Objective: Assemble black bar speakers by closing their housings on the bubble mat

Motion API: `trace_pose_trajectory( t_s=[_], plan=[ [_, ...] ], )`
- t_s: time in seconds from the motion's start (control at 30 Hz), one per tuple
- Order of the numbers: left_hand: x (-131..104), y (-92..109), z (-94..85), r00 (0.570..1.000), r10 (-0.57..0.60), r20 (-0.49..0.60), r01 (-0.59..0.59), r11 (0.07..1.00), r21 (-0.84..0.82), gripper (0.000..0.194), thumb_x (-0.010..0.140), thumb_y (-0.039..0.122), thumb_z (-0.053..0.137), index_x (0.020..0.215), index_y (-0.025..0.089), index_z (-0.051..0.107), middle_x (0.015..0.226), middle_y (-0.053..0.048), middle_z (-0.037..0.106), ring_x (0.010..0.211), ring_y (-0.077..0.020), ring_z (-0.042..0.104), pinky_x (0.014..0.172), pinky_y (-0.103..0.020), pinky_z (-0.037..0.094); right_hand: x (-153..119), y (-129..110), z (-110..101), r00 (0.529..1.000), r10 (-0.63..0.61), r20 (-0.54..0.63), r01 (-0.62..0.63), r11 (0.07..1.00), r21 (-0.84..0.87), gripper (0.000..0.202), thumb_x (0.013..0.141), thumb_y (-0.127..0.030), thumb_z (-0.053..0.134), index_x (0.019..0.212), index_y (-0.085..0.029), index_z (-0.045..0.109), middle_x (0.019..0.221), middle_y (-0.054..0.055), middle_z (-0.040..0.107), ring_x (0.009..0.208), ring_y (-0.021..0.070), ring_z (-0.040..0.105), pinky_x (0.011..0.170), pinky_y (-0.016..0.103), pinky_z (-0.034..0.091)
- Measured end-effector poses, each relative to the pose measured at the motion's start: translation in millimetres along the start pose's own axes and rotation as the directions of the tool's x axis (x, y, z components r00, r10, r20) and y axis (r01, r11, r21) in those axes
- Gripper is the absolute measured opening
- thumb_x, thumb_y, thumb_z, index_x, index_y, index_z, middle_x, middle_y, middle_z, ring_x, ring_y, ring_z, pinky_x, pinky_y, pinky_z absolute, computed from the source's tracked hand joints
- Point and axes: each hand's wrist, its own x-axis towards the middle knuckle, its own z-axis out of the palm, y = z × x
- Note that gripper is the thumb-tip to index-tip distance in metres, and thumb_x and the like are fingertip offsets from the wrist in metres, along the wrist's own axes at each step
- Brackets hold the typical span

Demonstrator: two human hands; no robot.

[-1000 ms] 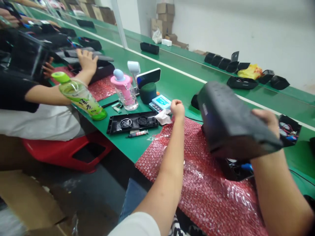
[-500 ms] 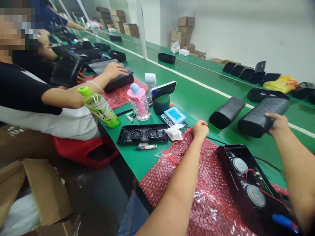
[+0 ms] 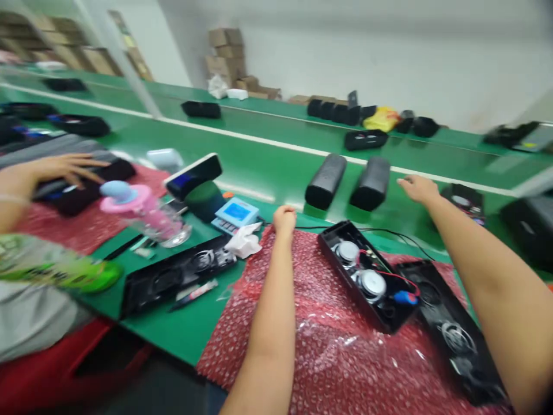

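Note:
My left hand [image 3: 284, 219] is closed at the far edge of a red bubble wrap sheet [image 3: 328, 351]; what its fingers hold, if anything, is hidden. Beyond the sheet, my right hand [image 3: 418, 188] hovers over the green bench, empty, fingers loosely bent and a little blurred. Just left of it stands a dark grey speaker housing [image 3: 370, 183], apart from the fingers, beside a second speaker housing [image 3: 326, 181]. On the bubble wrap lies an uncovered speaker box [image 3: 365, 276] with two round drivers, red wires and a blue part. A black panel [image 3: 458, 334] leans beside it.
Left of the sheet are a crumpled tissue [image 3: 244, 241], a blue-screened tester [image 3: 237, 214], another black panel [image 3: 173, 274], a syringe [image 3: 194, 294], a pink-topped cup [image 3: 149, 216] and a green bottle [image 3: 56, 265]. A co-worker's hand [image 3: 64, 167] is at far left. Cable runs behind the speaker box.
My right hand has let go of the grey speaker housing, which now stands on the bench beside the other, and has drawn back from it. My view has swung right; my left hand stays closed.

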Motion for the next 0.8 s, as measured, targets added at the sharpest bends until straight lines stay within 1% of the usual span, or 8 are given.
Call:
trace_pose_trajectory(
  t_s=[0.13, 0.27, 0.33, 0.43, 0.53, 0.63, 0.67, 0.8],
  plan=[
    [-1, 5, 1.7, 1.000, 0.005, -0.011, -0.003, 0.995, 0.097, 0.013, 0.092, 0.025, 0.058, 0.092, 0.012, 0.061, 0.080, 0.000, 0.061, 0.068, -0.0101, 0.058, 0.064, -0.026, 0.051, -46, 61, -23, 0.981, 0.189, 0.047, -0.177, 0.965, -0.191, 0.078, 0.082, -0.061, 0.062, 0.135, -0.004, 0.048, 0.133, 0.034, 0.046, 0.122, 0.0444, 0.044, 0.095, 0.058, 0.031],
    [-11, 20, -2.8, 0.993, 0.114, -0.038, -0.102, 0.966, 0.237, 0.018, 0.078, 0.002, 0.047, 0.083, 0.012, 0.061, 0.069, 0.001, 0.057, 0.064, -0.0128, 0.057, 0.066, -0.027, 0.048, -95, 108, -22, 0.976, 0.188, 0.110, -0.148, 0.943, -0.298, 0.089, 0.067, -0.052, 0.080, 0.134, -0.006, 0.046, 0.132, 0.029, 0.049, 0.118, 0.0424, 0.049, 0.092, 0.051, 0.041],
    [-28, 39, -4.4, 0.977, 0.213, -0.032, -0.191, 0.925, 0.328, 0.024, 0.071, 0.000, 0.043, 0.080, 0.013, 0.061, 0.070, -0.001, 0.058, 0.069, -0.0164, 0.059, 0.071, -0.030, 0.047, -113, 123, -16, 0.988, 0.125, 0.085, -0.090, 0.939, -0.332, 0.080, 0.070, -0.042, 0.079, 0.134, -0.008, 0.044, 0.135, 0.026, 0.047, 0.123, 0.0394, 0.046, 0.094, 0.048, 0.042],
    [-82, 76, 1.3, 0.910, 0.406, 0.081, -0.397, 0.801, 0.448, 0.025, 0.072, 0.005, 0.044, 0.085, 0.015, 0.063, 0.084, -0.007, 0.063, 0.084, -0.0207, 0.060, 0.084, -0.035, 0.045, -129, 135, -8, 0.998, 0.062, 0.018, -0.052, 0.931, -0.360, 0.057, 0.078, -0.029, 0.070, 0.127, -0.009, 0.049, 0.136, 0.024, 0.046, 0.126, 0.0364, 0.042, 0.095, 0.046, 0.039],
    [-169, 94, 16.8, 0.787, 0.533, 0.312, -0.613, 0.612, 0.500, 0.019, 0.082, 0.019, 0.047, 0.089, 0.018, 0.065, 0.096, -0.010, 0.064, 0.092, -0.0241, 0.059, 0.088, -0.037, 0.044, -130, 139, -9, 0.999, 0.032, -0.013, -0.034, 0.935, -0.354, 0.040, 0.078, -0.025, 0.069, 0.114, -0.012, 0.058, 0.127, 0.020, 0.054, 0.122, 0.0340, 0.046, 0.091, 0.042, 0.040],
    [-255, 76, 31.8, 0.689, 0.522, 0.502, -0.722, 0.446, 0.529, 0.024, 0.081, 0.041, 0.060, 0.085, 0.019, 0.067, 0.091, -0.012, 0.065, 0.087, -0.0288, 0.059, 0.077, -0.040, 0.047, -126, 137, -21, 0.997, 0.050, -0.059, -0.066, 0.944, -0.323, 0.035, 0.077, -0.031, 0.072, 0.105, -0.012, 0.062, 0.116, 0.019, 0.060, 0.111, 0.0334, 0.052, 0.082, 0.039, 0.041],
    [-276, 65, 34.4, 0.650, 0.477, 0.591, -0.756, 0.324, 0.569, 0.030, 0.081, 0.047, 0.061, 0.089, 0.019, 0.067, 0.091, -0.014, 0.065, 0.085, -0.0298, 0.060, 0.074, -0.041, 0.047, -127, 134, -28, 0.995, 0.059, -0.075, -0.079, 0.947, -0.311, 0.036, 0.077, -0.035, 0.072, 0.103, -0.013, 0.063, 0.112, 0.019, 0.062, 0.108, 0.0331, 0.053, 0.080, 0.039, 0.041],
    [-307, 31, 25.9, 0.544, 0.314, 0.778, -0.824, 0.024, 0.567, 0.020, 0.084, 0.037, 0.063, 0.090, 0.018, 0.068, 0.089, -0.013, 0.069, 0.088, -0.0316, 0.063, 0.075, -0.045, 0.049, -149, 112, -63, 0.989, -0.026, -0.144, -0.014, 0.964, -0.265, 0.034, 0.072, -0.043, 0.076, 0.090, -0.016, 0.064, 0.100, 0.014, 0.065, 0.101, 0.0313, 0.053, 0.080, 0.039, 0.039]
  ],
)
